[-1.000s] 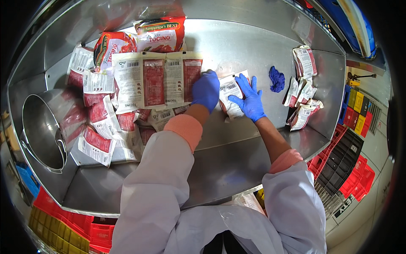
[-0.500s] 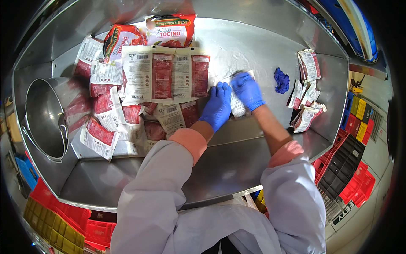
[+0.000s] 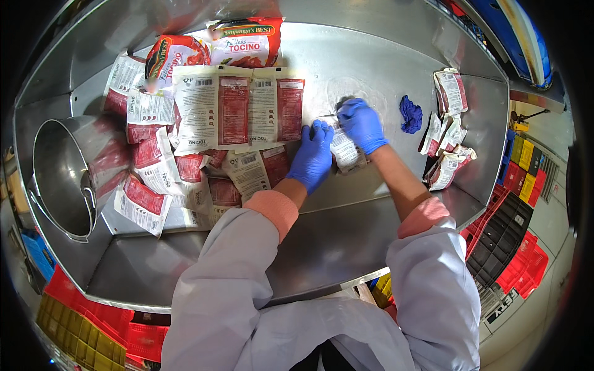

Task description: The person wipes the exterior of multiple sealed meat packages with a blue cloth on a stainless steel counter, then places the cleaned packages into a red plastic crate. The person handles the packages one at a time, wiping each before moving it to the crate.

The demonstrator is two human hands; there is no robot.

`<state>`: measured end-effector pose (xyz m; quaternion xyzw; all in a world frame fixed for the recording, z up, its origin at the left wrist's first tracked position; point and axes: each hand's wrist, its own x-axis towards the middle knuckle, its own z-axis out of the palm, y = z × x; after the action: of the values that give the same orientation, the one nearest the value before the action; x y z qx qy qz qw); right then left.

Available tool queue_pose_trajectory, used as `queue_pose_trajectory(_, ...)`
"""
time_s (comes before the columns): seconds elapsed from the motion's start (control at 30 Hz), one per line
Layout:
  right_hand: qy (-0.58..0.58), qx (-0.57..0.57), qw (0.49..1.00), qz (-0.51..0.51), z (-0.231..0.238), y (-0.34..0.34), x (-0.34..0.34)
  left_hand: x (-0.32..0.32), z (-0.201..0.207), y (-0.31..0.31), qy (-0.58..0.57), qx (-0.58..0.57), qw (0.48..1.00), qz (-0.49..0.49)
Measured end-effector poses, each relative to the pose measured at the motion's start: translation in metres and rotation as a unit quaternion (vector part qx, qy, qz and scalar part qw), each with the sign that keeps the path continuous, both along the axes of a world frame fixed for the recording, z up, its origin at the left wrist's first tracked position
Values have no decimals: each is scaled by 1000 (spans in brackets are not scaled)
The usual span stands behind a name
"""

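Note:
A white food packet (image 3: 348, 152) with small print lies on the wet metal surface, between my two blue-gloved hands. My left hand (image 3: 314, 154) is closed at its left upper edge, fingertips bent onto it. Curled over the packet's upper end, my right hand (image 3: 362, 127) grips it and hides part of it. Beside my left hand, two flat white-and-red packets (image 3: 234, 117) overlap on top of a pile of similar packets (image 3: 247, 173). Two packets (image 3: 246, 46) behind them show their red printed fronts.
A metal bucket (image 3: 62, 179) lies on its side at the left. A crumpled dark blue glove (image 3: 410, 115) rests to the right, near several packets (image 3: 450, 167) against the right wall of the metal basin (image 3: 309, 275). Red and black crates (image 3: 498, 238) stand outside it.
The packet between my hands has turned or folded: its far corner no longer shows past my right hand, and more of its near part is visible. Both hands stay close together.

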<state>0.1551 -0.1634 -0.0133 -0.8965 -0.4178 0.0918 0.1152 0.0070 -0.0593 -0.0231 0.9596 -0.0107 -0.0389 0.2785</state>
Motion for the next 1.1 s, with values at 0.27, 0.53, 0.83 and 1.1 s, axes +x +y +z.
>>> queue_pose_trajectory(0.27, 12, 5, 997, -82, -3, -15, 11, 2, 10, 2, 95, -85, 992, 15)
queue_pose_trajectory(0.53, 37, 31, 997, -52, -12, -15, 6, -1, 3, -2, 86, -65, 994, 11)
queue_pose_trajectory(0.83, 251, -164, 909, -288, 38, -75, 48, -1, 23, 14, 28, -42, 998, -23)
queue_pose_trajectory(1.1, 364, 5, 901, -234, 99, -56, -5, 18, 11, -44, 84, -304, 930, 187)
